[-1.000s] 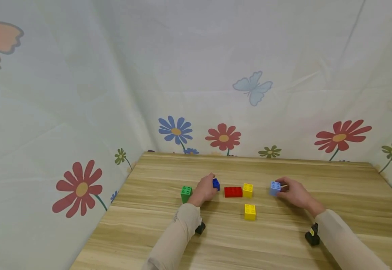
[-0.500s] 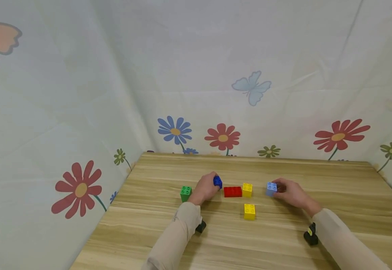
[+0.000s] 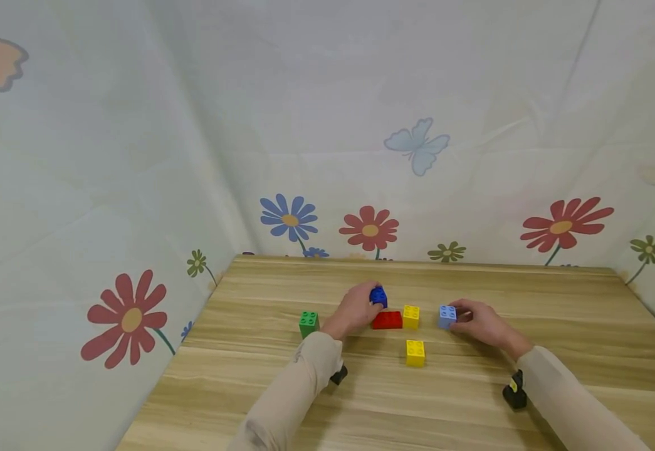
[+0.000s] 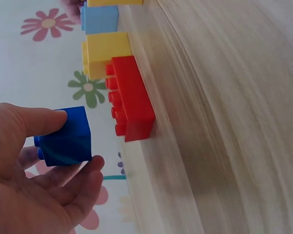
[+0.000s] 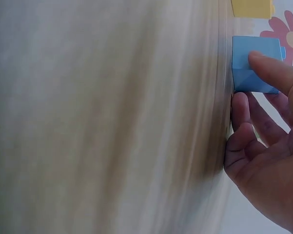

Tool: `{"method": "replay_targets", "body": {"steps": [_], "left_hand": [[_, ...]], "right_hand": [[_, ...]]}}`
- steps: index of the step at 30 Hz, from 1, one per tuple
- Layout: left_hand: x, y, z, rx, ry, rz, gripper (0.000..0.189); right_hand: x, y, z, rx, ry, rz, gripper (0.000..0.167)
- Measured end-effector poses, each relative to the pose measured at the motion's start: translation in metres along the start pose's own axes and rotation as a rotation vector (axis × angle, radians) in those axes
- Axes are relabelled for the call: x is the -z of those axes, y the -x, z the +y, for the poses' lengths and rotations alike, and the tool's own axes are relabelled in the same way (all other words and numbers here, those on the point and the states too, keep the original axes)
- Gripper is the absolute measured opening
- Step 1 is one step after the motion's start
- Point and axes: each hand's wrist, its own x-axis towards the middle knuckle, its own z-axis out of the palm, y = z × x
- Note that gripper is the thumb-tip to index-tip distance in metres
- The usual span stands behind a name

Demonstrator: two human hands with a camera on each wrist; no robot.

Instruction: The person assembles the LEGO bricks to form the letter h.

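Note:
My left hand (image 3: 355, 308) pinches a dark blue toy building brick (image 4: 67, 136) between thumb and fingers. The left wrist view shows this brick raised above the tabletop, beside a long red brick (image 4: 132, 100) that lies on the table. At the red brick's right end stands a yellow brick (image 3: 410, 317). Farther right, my right hand (image 3: 484, 322) holds a light blue brick (image 5: 256, 63), thumb on its near side, low at the table surface. Its studs face up in the head view (image 3: 447, 316).
A green brick (image 3: 308, 324) stands left of my left hand. Nearer the front is a second yellow brick (image 3: 415, 353). The wooden table (image 3: 395, 413) ends at the back against a flowered cloth (image 3: 316, 125). Black wrist devices (image 3: 514, 391) hang under both sleeves.
My left hand has lifted the dark blue brick and carried it right, over toward the red brick's back left. My right hand has slid the light blue brick left, closer to the yellow brick.

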Motion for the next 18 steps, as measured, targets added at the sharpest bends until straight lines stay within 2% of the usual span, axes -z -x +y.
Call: {"method": "replay_targets", "body": {"steps": [9, 18], "left_hand": [[-0.012, -0.007, 0.021, -0.034, 0.056, -0.042, 0.048], [-0.022, -0.012, 0.045, -0.160, 0.060, -0.099, 0.040]], "right_hand": [[0.000, 0.002, -0.003, -0.048, -0.006, -0.030, 0.045], [-0.001, 0.002, -0.005, -0.034, -0.007, -0.021, 0.042]]}}
